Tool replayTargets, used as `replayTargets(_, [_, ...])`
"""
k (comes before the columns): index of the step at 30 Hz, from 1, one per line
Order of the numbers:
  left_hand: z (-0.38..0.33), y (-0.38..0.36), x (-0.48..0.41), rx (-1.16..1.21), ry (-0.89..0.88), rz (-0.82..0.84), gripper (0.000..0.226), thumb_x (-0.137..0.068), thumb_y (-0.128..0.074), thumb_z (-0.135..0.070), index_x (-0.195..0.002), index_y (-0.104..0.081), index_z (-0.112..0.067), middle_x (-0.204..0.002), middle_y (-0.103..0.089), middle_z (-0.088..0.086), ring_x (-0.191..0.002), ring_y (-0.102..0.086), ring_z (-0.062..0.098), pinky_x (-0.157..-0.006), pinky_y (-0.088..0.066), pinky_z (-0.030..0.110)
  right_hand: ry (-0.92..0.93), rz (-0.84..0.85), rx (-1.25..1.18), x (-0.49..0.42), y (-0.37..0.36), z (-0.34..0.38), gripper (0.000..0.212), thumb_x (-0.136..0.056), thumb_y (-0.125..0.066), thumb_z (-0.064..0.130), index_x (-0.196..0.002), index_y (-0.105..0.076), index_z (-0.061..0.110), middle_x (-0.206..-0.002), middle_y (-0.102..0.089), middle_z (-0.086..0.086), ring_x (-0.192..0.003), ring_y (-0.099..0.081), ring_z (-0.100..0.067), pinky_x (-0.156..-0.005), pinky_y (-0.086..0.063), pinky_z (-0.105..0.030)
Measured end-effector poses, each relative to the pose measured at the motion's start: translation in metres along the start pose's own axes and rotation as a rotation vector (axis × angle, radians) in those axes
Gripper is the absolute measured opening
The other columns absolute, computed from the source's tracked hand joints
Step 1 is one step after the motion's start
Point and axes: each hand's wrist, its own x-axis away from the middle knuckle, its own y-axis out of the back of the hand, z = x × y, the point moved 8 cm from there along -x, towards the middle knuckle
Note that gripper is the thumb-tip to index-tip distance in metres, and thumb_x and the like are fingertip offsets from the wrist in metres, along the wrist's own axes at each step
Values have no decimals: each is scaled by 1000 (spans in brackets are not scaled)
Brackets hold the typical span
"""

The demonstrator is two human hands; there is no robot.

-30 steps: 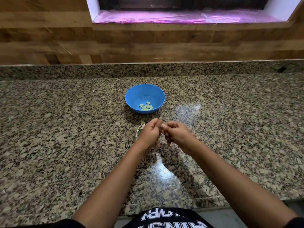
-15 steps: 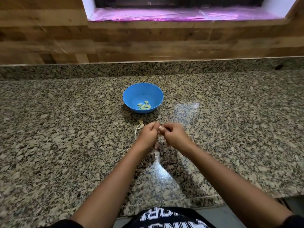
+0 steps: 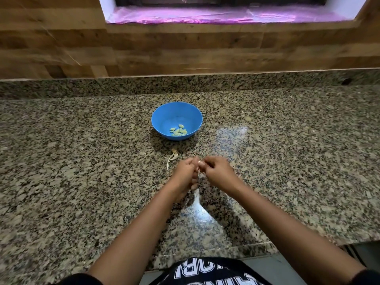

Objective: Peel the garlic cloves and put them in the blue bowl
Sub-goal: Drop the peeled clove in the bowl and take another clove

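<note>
The left hand (image 3: pixel 185 174) and right hand (image 3: pixel 218 171) are pressed together, both pinching a garlic clove (image 3: pixel 199 162) above the surface, near the blue bowl (image 3: pixel 159 122). Peeling looks underway; next the bared clove should join the peeled cloves (image 3: pixel 178 130).

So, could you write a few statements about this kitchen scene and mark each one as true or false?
1. The blue bowl holds several peeled cloves. True.
2. The bowl stands on a wooden table. False: it stands on a speckled granite counter.
3. The left hand and the right hand meet and pinch what seems to be a garlic clove between them. True.
4. The garlic skin lies inside the bowl. False: it lies on the counter, between the bowl and the left hand.
</note>
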Motion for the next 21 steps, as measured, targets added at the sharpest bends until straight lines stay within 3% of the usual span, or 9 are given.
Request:
replayTargets(2, [12,-9,2,242,178,118,35,-103,-28,-23,-75,-45,-11,-45,-33,-6,-32,-24,6,-28,-21,17,175,-74,314,4,3,10,14,-93,-46,4,-84,-57,2,-71,-50,2,-63,-45,-10,-56,-40,-21])
replayTargets(3, [16,-10,1,232,214,134,34,-103,-27,-22,-76,-45,-11,-43,-32,-7,-31,-24,5,-28,-21,16,201,-76,369,4,3,10,13,-93,-46,4,-86,-57,4,-72,-50,3,-65,-46,-10,-56,-40,-20])
replayTargets(5, [17,-5,0,92,213,106,32,-103,-29,-23,-84,-51,-10,-45,-34,-8,-34,-26,6,-31,-25,17,106,9,293,-1,3,-1,14,-96,-45,9,-91,-59,8,-76,-56,1,-64,-49,-13,-53,-43,-21])
replayTargets(8, [13,-4,-2,-75,160,121,28,-102,-34,-27,-96,-56,-11,-50,-37,-7,-39,-30,6,-36,-30,18,-13,125,224,-8,4,-7,19,-98,-45,15,-96,-61,5,-88,-65,-13,-69,-57,-20,-68,-54,-40])
replayTargets(10, [8,-4,-3,-151,119,121,27,-102,-36,-28,-93,-57,-13,-57,-43,-4,-41,-33,5,-37,-32,19,-20,160,166,-9,4,-6,21,-98,-46,14,-101,-63,2,-91,-67,-17,-70,-60,-21,-71,-55,-41])
replayTargets(13, [-3,-1,-3,-352,11,4,30,-101,-39,-31,-89,-62,-15,-68,-57,0,-47,-41,8,-43,-33,22,-12,84,178,-11,5,-5,17,-95,-49,7,-102,-65,5,-85,-65,-11,-63,-55,-14,-57,-49,-27])
replayTargets(16, [-10,5,-2,-574,-69,-222,31,-98,-42,-28,-86,-65,-11,-62,-53,-3,-56,-43,13,-50,-30,24,93,-57,385,-12,3,0,21,-87,-50,-1,-97,-66,9,-89,-66,-8,-69,-55,-14,-63,-48,-27])
replayTargets(21, [2,10,0,-448,-32,-371,31,-94,-44,-22,-66,-56,-15,-65,-52,0,-64,-46,19,-53,-32,25,220,-143,517,0,-8,6,19,-96,-41,10,-95,-60,12,-89,-61,-2,-76,-56,-13,-65,-45,-20])
